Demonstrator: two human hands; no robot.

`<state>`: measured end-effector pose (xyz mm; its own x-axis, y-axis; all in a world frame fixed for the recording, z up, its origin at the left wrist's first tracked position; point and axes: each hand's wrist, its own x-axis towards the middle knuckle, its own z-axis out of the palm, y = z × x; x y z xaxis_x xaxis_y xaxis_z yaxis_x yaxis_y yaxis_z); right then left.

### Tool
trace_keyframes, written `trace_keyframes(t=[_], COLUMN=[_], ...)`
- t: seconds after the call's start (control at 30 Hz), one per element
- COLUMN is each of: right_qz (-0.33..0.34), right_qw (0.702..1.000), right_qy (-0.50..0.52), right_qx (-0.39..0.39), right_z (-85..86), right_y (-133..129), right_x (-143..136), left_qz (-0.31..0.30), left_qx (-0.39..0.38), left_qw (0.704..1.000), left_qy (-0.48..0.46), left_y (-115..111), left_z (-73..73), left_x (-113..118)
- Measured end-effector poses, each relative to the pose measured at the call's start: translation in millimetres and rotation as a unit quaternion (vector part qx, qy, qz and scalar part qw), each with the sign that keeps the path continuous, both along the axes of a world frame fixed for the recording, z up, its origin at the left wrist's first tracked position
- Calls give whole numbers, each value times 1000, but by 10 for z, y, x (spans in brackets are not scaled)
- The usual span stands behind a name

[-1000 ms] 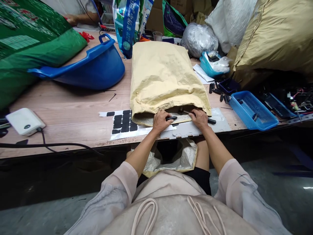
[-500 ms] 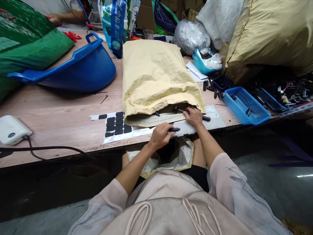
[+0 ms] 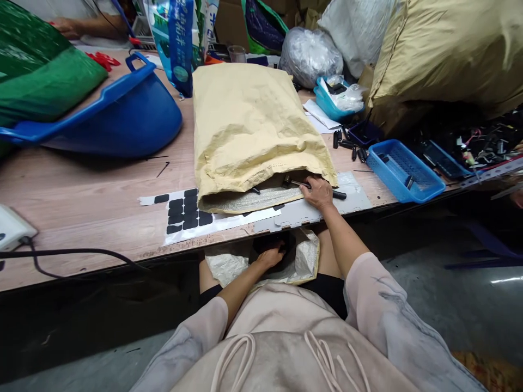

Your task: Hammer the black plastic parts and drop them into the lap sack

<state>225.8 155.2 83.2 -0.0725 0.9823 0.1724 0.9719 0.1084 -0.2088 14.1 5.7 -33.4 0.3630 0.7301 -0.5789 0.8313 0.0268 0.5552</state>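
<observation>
My left hand [image 3: 271,257] is down in the mouth of a pale-lined bag [image 3: 307,253] between my thighs. Its fingertips merge with the dark inside, so whether it holds anything is unclear. My right hand [image 3: 319,193] lies at the open mouth of a yellow paper sack [image 3: 261,120] on the table. It is closed on a dark rod-shaped tool [image 3: 340,195] with a black handle; the handle sticks out to the right, the thin shaft and thicker head to the left, into the sack's opening. A small black piece [image 3: 255,190] shows in that opening.
A sheet of black stickers [image 3: 183,209] and grey card [image 3: 355,190] lie under the sack. Left are a blue scoop-shaped basin [image 3: 122,114] and a white box [image 3: 14,231] with a cable. Right are a blue basket [image 3: 408,177] and several black pieces [image 3: 347,144]. Another person's arm [image 3: 93,26] is at back left.
My left hand has gone from above the table edge, where it held a small black stick-like piece, down into the lap bag. My right hand stays at the sack's mouth; the view has shifted slightly.
</observation>
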Motion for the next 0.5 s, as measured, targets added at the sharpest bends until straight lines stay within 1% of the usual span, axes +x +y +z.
trace_keyframes(t=[0.07, 0.1, 0.17, 0.2, 0.27, 0.3, 0.33, 0.37, 0.4, 0.43, 0.47, 0.5], right_qz=[3, 2, -3, -4, -1, 1, 3, 4, 4, 3, 1, -1], right_qw=[1000, 1000, 1000, 1000, 1000, 1000, 1000, 1000, 1000, 1000, 1000, 1000], right_qy=[4, 5, 5, 4, 5, 5, 6, 6, 6, 5, 4, 4], right_qx=[5, 6, 4, 3, 2, 4, 6, 8, 8, 8, 6, 4], right_z=[-3, -3, -1, 0, 1, 1, 2, 3, 5, 9, 16, 25], right_y=[0, -1, -2, -3, -3, -3, -3, -3, -3, -4, -5, -7], right_x=[1, 1, -2, -4, -8, -9, -11, -12, -14, -16, -19, -24], left_qz=[1, -3, -35, -60, -113, -129, -132, -113, -84, -49, -12, 24], left_qx=[-4, -5, 0, 3, -2, -13, -31, -41, -31, 4, 58, 119], left_qw=[1000, 1000, 999, 997, 987, 981, 974, 971, 972, 976, 980, 981], left_qy=[7, 6, -21, -45, -111, -148, -182, -207, -217, -210, -188, -149], left_y=[7, 2, -9, -8, 31, 74, 135, 214, 310, 420, 539, 663], left_z=[27, 78, 261, 391, 709, 883, 1054, 1211, 1344, 1447, 1516, 1552], left_x=[13, 12, -22, -61, -187, -273, -372, -479, -589, -699, -802, -897])
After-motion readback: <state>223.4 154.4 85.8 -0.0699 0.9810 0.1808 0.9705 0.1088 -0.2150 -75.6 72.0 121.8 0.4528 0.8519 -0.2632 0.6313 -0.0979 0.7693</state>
